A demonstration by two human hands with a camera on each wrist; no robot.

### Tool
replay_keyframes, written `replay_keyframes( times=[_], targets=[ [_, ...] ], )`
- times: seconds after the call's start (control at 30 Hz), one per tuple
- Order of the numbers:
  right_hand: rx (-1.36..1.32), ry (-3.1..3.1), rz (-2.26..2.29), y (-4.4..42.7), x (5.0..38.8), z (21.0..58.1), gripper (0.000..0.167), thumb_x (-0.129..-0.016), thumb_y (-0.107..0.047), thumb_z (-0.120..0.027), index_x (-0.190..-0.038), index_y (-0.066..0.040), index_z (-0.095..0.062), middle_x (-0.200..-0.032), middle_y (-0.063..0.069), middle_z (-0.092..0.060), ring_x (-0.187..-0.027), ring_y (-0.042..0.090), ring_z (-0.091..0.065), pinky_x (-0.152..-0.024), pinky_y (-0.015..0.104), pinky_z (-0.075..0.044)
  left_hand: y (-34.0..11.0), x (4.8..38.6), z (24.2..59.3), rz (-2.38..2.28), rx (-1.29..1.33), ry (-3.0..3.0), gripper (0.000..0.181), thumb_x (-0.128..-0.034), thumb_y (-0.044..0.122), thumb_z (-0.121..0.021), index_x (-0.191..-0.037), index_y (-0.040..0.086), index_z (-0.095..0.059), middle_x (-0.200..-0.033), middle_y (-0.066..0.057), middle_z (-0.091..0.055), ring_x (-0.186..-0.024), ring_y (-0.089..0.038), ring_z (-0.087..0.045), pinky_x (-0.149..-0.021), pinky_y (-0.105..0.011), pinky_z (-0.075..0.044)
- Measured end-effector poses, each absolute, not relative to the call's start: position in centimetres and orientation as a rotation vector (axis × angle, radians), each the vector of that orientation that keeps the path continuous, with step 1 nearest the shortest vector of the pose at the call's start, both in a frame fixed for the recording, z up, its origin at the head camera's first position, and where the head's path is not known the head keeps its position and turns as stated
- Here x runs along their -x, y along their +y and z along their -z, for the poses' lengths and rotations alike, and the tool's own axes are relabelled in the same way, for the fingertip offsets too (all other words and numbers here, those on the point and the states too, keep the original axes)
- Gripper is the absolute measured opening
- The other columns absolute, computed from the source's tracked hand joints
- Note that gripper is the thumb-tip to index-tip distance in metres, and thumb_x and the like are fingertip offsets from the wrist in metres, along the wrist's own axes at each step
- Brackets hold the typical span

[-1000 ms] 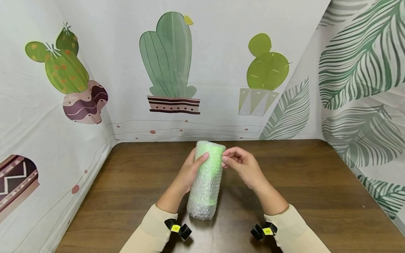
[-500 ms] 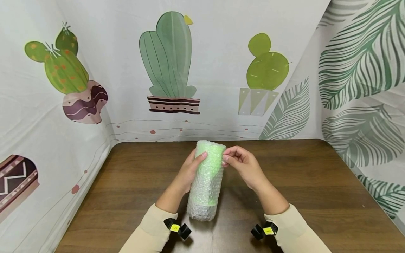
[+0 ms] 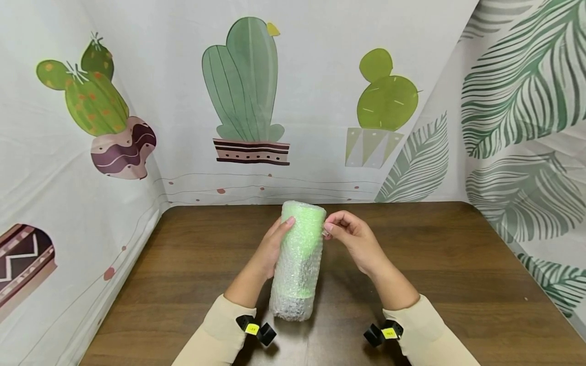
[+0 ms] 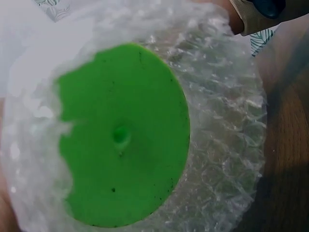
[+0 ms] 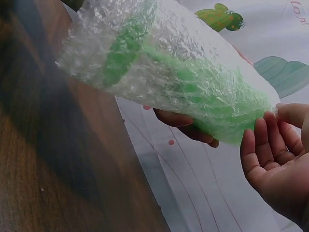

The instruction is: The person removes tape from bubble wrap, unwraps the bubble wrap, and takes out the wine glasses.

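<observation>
Left hand (image 3: pixel 269 249) grips the bubble-wrapped roll (image 3: pixel 297 259), tilted above table (image 3: pixel 458 254); right hand (image 3: pixel 351 238) pinches bubble wrap (image 5: pixel 87 53) near its upper end. Step, presumably: working an edge loose; next likely calls for steady left grip, gentle peel

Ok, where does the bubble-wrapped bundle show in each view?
Head: the bubble-wrapped bundle is tilted, lower centre.
Left wrist: fills most of the frame, green end facing the camera.
Right wrist: across the upper part, sloping down to the right hand.
Shared landmark: wooden table, in all three.
</observation>
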State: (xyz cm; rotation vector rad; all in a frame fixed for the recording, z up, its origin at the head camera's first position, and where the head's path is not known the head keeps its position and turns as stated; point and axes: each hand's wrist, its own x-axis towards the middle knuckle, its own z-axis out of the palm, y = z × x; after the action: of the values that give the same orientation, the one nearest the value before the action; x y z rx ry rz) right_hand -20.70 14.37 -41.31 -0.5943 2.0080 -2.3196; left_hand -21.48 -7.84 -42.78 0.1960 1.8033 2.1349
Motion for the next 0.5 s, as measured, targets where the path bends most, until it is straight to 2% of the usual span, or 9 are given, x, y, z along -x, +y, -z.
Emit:
replay_keyframes(
  times=[0.27,0.5],
  targets=[
    [0.588,2.008,2.318,14.41,20.57,41.19,0.008,-0.099,-0.007,-0.062,-0.1,-0.015,-0.064,-0.093,-0.006,-0.063,-0.088,0.008,-0.061,-0.083,0.023,-0.055,-7.79,21.32,42.74,-2.149,-0.198,1.793,0.066,-0.0995,0.053,-0.044,-0.16,0.035,-0.025,-0.132,-0.017,-0.053,-0.099,-0.019,-0.06,-0.085,-0.038,-0.054],
    [0.625,1.968,2.351,14.51,20.69,41.44,0.009,-0.099,-0.005,-0.061,-0.1,-0.012,-0.066,-0.1,-0.006,-0.063,-0.093,0.006,-0.059,-0.085,0.021,-0.053,-7.86,21.23,42.75,-2.168,-0.217,1.784,0.064,-0.1001,0.051,-0.042,-0.159,0.032,-0.026,-0.121,-0.011,-0.055,-0.095,-0.017,-0.06,-0.083,-0.037,-0.054]
  ],
)
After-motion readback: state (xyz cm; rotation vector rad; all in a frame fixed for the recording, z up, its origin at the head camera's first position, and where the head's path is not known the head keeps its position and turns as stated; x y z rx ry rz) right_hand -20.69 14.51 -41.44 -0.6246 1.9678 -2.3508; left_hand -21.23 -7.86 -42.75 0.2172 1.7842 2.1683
